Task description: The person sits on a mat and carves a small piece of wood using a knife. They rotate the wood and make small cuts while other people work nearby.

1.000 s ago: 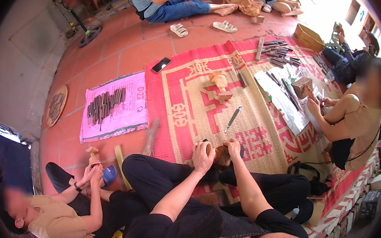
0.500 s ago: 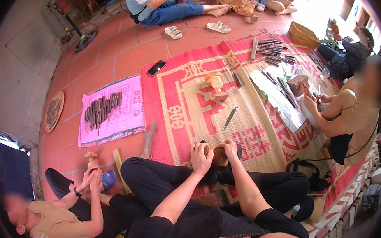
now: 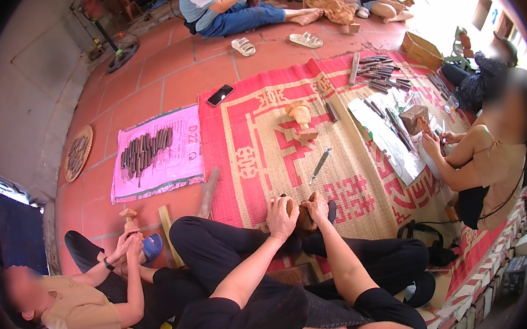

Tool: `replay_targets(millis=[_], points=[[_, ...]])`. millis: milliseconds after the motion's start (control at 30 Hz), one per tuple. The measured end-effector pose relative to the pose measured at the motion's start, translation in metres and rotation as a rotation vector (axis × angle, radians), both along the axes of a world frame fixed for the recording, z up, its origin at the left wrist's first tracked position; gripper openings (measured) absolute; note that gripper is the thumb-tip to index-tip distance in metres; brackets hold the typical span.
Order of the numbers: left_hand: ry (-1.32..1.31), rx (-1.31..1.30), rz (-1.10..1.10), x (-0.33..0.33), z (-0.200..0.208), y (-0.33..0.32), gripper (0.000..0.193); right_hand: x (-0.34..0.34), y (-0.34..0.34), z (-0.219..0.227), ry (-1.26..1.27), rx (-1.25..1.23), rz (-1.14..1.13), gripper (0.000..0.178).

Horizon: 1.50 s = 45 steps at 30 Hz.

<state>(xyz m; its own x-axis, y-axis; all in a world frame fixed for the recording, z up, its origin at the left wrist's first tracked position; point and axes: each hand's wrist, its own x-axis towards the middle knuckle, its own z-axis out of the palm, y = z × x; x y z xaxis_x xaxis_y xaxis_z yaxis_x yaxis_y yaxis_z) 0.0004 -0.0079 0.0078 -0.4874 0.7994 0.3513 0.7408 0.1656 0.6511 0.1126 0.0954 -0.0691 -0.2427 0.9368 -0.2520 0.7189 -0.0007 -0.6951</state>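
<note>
On the red woven mat (image 3: 258, 158), chisel (image 3: 320, 164), carved wooden figure (image 3: 299, 113), phone (image 3: 220, 94)

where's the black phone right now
In the head view the black phone lies at upper left on the red mat's far-left corner, beside the tiled floor and above the pink sheet.

Bright daylight from upper right; soft shadows; fisheye-bent, dark-vignetted edges.
</note>
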Motion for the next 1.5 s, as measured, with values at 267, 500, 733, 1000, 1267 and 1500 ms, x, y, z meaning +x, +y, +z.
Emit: replay_targets(millis=[267,500,733,1000,1267,1500], points=[[0.012,0.006,-0.008,0.002,0.005,-0.003,0.026,-0.01,0.003,-0.018,-0.108,0.01,-0.07,0.019],[0.017,0.008,0.004,0.001,0.005,-0.006,0.027,0.004,0.028,-0.017,-0.014,-0.029,-0.098,0.023],[0.021,-0.012,-0.014,0.003,0.009,-0.003,0.026,-0.017,0.009,-0.001,-0.222,-0.006,-0.007,0.023],[0.028,0.017,-0.027,0.004,0.006,-0.001,0.027,0.001,0.043,-0.028,-0.237,-0.04,-0.106,0.027],[0.022,-0.007,-0.025,0.006,0.007,-0.002,0.026,-0.018,0.026,-0.005,-0.31,0.009,0.137,0.022],[0.023,0.045,-0.032,0.004,0.003,-0.01,0.026,-0.013,0.028,-0.005,-0.235,0.011,0.042,0.024]])
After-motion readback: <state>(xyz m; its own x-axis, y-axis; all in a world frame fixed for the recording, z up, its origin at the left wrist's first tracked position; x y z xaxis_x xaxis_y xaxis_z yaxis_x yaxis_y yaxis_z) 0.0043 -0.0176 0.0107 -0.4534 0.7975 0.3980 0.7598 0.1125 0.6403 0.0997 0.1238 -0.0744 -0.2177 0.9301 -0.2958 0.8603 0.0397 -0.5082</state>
